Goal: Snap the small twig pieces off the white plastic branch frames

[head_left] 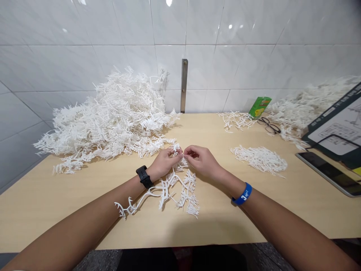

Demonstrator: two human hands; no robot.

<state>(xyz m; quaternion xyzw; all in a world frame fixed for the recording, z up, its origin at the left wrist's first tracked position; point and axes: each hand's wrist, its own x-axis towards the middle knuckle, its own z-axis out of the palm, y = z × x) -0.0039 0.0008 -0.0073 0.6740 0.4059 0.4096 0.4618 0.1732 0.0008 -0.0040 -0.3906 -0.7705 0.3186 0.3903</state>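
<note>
My left hand (164,162), with a black watch at the wrist, pinches a white branched plastic piece (176,147) near the middle of the table. My right hand (200,160), with a blue wristband, has its thumb and forefinger closed on the same piece, close to the left fingertips. Below both hands lies a string of white branched pieces (165,190), reaching left across my left forearm's edge. A large heap of white branched pieces (118,113) rises beyond my left hand. To the right of my right hand rests a flat pile of thin white pieces (259,159).
A small scatter of white pieces (237,120), a green packet (259,107) and eyeglasses (269,125) are at the back right. Another white heap (307,103), a dark printed box (338,124) and a phone-like device (328,173) stand or lie at the right. A tiled wall borders the wooden table (225,222).
</note>
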